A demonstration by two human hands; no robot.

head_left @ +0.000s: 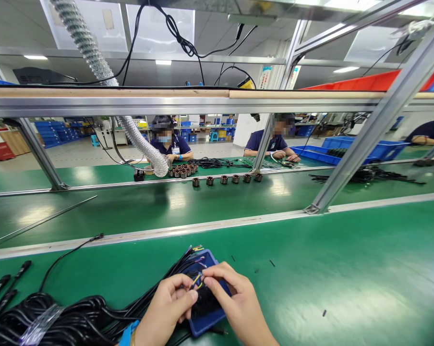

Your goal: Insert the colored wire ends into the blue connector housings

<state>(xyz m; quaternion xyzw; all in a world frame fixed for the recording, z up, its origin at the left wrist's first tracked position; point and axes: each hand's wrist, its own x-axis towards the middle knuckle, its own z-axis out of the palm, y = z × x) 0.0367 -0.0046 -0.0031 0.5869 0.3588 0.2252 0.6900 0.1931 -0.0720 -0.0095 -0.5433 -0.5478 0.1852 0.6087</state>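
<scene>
My left hand [172,302] is closed around the end of a black cable, and thin coloured wires [196,280], yellow and blue among them, stick out of it. My right hand [235,293] pinches at those wire tips with thumb and forefinger. Both hands are over a blue bin [210,325] holding small black pieces too fine to make out. Other black cables [155,288] run alongside my left hand, their stripped coloured ends resting at the bin's far left edge. A thick bundle of black cable [76,312], wrapped with clear film, lies at the left.
Small black scraps [272,263] are scattered on the green bench [346,269]. Beyond a metal rail, round copper-coloured parts [224,179] stand in a row. A slanted metal post [375,110] rises at the right, and a flexible duct [141,142] hangs down. Two people sit opposite.
</scene>
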